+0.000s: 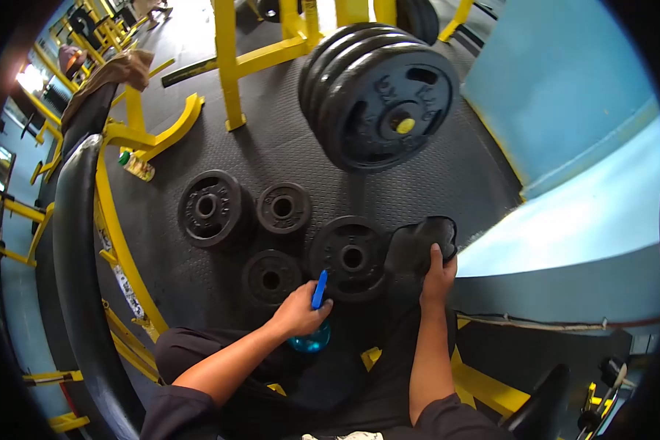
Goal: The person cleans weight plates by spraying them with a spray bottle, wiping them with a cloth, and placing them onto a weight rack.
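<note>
Left grip (298, 312) holds bottle (313, 340) — blue head (320, 290) forward, body beneath.

Head-worn view, forward and down over hands (299, 312) (438, 279)

Bright light makes glare on the floor (271, 147) at eleven o'clock and whitens the wall (579, 147) at three o'clock; straight lines bend, corners are black.
</note>
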The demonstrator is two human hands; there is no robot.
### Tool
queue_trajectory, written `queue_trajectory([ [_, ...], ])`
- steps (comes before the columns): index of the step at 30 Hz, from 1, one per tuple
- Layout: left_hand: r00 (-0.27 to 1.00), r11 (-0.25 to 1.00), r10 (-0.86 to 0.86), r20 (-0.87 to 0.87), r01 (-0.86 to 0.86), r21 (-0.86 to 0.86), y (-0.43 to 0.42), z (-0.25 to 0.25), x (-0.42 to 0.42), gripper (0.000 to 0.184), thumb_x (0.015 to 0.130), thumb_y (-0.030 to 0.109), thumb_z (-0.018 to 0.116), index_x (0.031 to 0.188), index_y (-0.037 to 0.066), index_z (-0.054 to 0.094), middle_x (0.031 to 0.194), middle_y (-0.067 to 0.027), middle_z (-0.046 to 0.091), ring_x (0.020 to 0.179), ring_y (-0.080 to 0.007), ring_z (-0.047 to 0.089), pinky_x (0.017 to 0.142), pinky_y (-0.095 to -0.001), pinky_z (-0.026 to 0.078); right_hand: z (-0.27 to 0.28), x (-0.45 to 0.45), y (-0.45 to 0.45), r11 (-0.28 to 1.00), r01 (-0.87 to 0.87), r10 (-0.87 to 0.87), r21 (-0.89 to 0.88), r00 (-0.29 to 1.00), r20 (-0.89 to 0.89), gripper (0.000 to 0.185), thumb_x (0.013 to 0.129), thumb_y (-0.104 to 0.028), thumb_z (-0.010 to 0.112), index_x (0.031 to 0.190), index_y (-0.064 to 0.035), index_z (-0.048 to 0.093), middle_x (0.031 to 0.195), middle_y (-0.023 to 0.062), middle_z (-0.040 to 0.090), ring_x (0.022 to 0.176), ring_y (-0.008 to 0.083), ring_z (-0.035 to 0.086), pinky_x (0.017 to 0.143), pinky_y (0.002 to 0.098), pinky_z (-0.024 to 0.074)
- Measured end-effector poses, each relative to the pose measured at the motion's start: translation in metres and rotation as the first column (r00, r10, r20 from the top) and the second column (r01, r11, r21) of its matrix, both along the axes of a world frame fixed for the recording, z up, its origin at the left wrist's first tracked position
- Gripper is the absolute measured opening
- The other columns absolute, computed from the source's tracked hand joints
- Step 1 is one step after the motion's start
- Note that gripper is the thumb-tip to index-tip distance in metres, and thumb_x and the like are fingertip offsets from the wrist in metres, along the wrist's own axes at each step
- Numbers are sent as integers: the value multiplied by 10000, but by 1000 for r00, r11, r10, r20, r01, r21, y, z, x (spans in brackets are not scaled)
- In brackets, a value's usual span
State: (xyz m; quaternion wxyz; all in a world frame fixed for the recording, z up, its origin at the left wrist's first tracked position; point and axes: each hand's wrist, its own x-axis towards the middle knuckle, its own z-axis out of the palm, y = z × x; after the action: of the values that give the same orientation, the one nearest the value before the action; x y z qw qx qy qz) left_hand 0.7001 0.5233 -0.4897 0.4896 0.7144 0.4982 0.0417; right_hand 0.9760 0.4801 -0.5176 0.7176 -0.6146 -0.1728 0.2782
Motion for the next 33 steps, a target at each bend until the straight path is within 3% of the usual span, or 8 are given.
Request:
queue_trajectory([
  [2, 998, 999, -42, -52, 41, -29, -20, -6, 8, 460, 850, 313, 624, 1158, -20, 546, 1084, -239, 609, 1025, -414, 592, 887, -457, 466, -9, 22, -8, 992, 5, 0, -129, 999, 37, 405, 837, -218, 761, 1115, 22, 589, 1051, 81, 645, 931, 163, 608, 856, 299, 468],
  [10, 950, 994, -80, -300, 51, -100, -48, -16, 18, 482, 821, 280, 621, 1177, -33, 531, 1092, -238, 601, 1045, -405, 589, 898, -458, 463, -44, 30, 8, 967, 124, -148, -221, 985, -93, 408, 785, -223, 800, 1063, 11, 615, 996, 68, 632, 885, 170, 604, 817, 314, 479],
  [14, 963, 992, -126, -240, 119, -42, -60, -39, 12, 423, 817, 287, 646, 1099, -8, 535, 1025, -232, 605, 959, -406, 603, 841, -457, 474, -40, 30, 11, 989, 12, -37, -148, 985, -168, 545, 782, -259, 805, 1154, 62, 568, 1085, 111, 627, 978, 208, 607, 895, 322, 465],
  [20, 977, 970, -201, -69, 208, 126, -77, -53, 26, 412, 809, 290, 655, 1087, 22, 512, 1080, -206, 587, 1021, -399, 584, 866, -458, 466, -48, 37, 18, 955, 168, -216, -245, 958, -187, 549, 888, -409, 667, 1174, 49, 566, 1074, 112, 609, 995, 208, 579, 893, 314, 448],
  [22, 907, 941, -339, -252, 324, -99, -73, -43, 31, 515, 805, 291, 660, 1215, 31, 487, 1157, -205, 569, 1073, -390, 580, 908, -446, 475, -51, 43, 15, 932, 156, -206, -327, 971, -124, 649, 936, -507, 557, 1229, 72, 527, 1137, 139, 597, 1040, 236, 568, 937, 322, 429],
  [26, 927, 959, -284, -245, 269, -91, -84, -66, 21, 558, 815, 298, 654, 1275, 41, 471, 1207, -225, 547, 1097, -409, 551, 932, -436, 467, -58, 48, 9, 970, 46, -56, -237, 998, -35, 736, 984, -508, 456, 1387, 100, 366, 1362, 212, 492, 1254, 298, 484, 1048, 347, 363],
  [28, 980, 968, -199, -12, 198, 155, -94, -92, 7, 588, 837, 346, 652, 1302, 43, 458, 1230, -217, 534, 1091, -403, 555, 928, -440, 472, -77, 51, 14, 998, 7, -2, -68, 997, 83, 672, 1007, -459, 428, 1423, 61, 342, 1375, 200, 489, 1265, 302, 477, 1065, 352, 346],
  [33, 950, 928, -227, -212, 277, 250, -86, -93, -8, 721, 841, 486, 655, 1372, 58, 421, 1266, -201, 515, 1106, -390, 559, 934, -447, 469, -71, 37, 14, 956, -56, 137, -288, 954, 268, 563, 993, -355, 474, 1401, 26, 398, 1368, 209, 488, 1263, 341, 470, 1060, 369, 349],
])
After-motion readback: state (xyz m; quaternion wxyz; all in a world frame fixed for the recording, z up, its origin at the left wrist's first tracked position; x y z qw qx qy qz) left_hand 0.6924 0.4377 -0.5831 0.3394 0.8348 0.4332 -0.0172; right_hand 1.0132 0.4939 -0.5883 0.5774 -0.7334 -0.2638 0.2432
